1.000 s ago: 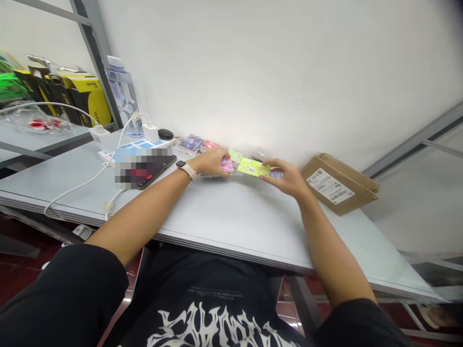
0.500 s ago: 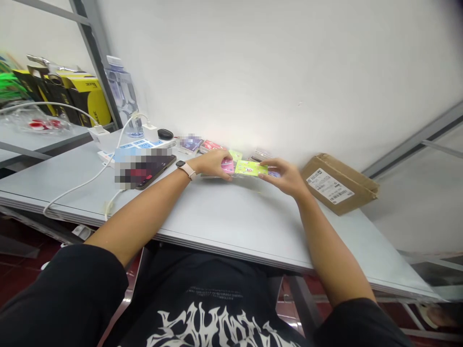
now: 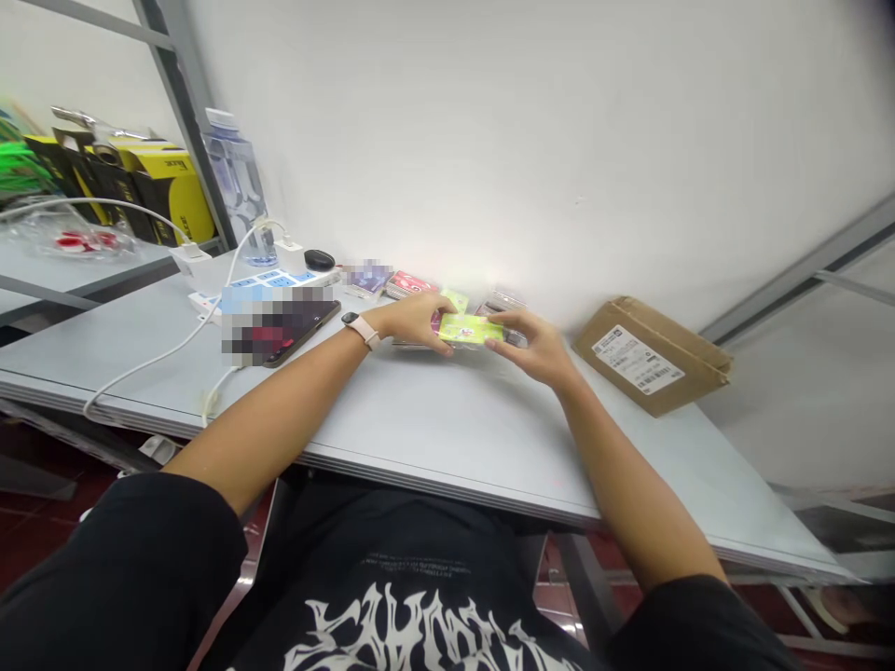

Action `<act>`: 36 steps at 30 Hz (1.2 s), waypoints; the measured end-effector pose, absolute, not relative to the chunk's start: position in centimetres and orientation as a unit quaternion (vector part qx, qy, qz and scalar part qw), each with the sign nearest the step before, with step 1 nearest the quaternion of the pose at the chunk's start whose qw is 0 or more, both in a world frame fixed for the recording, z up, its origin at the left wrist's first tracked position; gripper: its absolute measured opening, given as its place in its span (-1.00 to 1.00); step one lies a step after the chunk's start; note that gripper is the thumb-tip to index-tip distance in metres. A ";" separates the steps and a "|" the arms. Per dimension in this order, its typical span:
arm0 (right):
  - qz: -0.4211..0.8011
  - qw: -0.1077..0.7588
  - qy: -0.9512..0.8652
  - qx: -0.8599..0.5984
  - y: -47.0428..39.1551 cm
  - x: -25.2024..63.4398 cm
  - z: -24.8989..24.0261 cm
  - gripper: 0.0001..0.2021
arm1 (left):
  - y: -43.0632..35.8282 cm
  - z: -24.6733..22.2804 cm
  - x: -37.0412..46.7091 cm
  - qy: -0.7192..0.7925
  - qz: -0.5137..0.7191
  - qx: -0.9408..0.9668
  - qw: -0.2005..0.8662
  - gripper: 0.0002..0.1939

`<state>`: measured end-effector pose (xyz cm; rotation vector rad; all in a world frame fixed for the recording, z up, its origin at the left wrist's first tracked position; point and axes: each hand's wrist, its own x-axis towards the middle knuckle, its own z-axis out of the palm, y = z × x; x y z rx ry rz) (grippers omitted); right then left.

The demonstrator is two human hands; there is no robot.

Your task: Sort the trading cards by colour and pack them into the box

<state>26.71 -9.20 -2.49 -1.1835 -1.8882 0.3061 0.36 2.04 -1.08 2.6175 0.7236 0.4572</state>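
My left hand (image 3: 418, 321) is closed around a small pink packet (image 3: 436, 322), of which only a sliver shows beside the thumb. Pinched in the fingers of my right hand (image 3: 535, 347) is a flat yellow-green packet (image 3: 470, 329) with a small printed picture, its left end up against the pink one. Something clear and shiny sticks out by the right fingers. Just behind the hands, along the wall, lie small stacks of packets: a dark blue one (image 3: 368, 278), a red one (image 3: 406, 283), a green one (image 3: 456, 299) and a dark one (image 3: 501, 300).
A brown cardboard box (image 3: 654, 356) leans at the right by the wall. To the left are a phone (image 3: 304, 333), a power strip (image 3: 269, 282) with white cables, a black oval case (image 3: 320, 260) and a large water bottle (image 3: 238, 177). The desk's front edge (image 3: 454, 480) runs before me.
My right hand has moved left with the yellow-green packet, closing in on my left hand and covering more of the pink packet. My left hand has barely shifted.
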 end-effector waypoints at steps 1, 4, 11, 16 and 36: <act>0.106 0.431 -0.762 -0.471 -9.2 26.2 -2.7 -0.57 | 1.9 -1.0 0.5 0.253 0.163 0.934 0.192 -0.08; 0.054 0.420 -0.784 -0.454 -9.4 24.8 -2.9 -0.60 | 1.6 -0.9 0.7 0.249 0.164 0.936 0.190 -0.11; -0.025 0.456 -0.761 -0.460 -9.5 24.4 -2.8 -0.76 | 2.0 -1.1 0.7 0.268 0.184 0.926 0.191 -0.06; -0.041 0.447 -0.759 -0.472 -9.5 24.2 -3.4 -0.84 | 2.2 -1.4 0.7 0.268 0.196 0.924 0.188 -0.07; 0.049 0.410 -0.794 -0.446 -9.8 22.8 -4.3 -0.68 | 1.9 -1.3 0.8 0.260 0.214 0.924 0.182 -0.12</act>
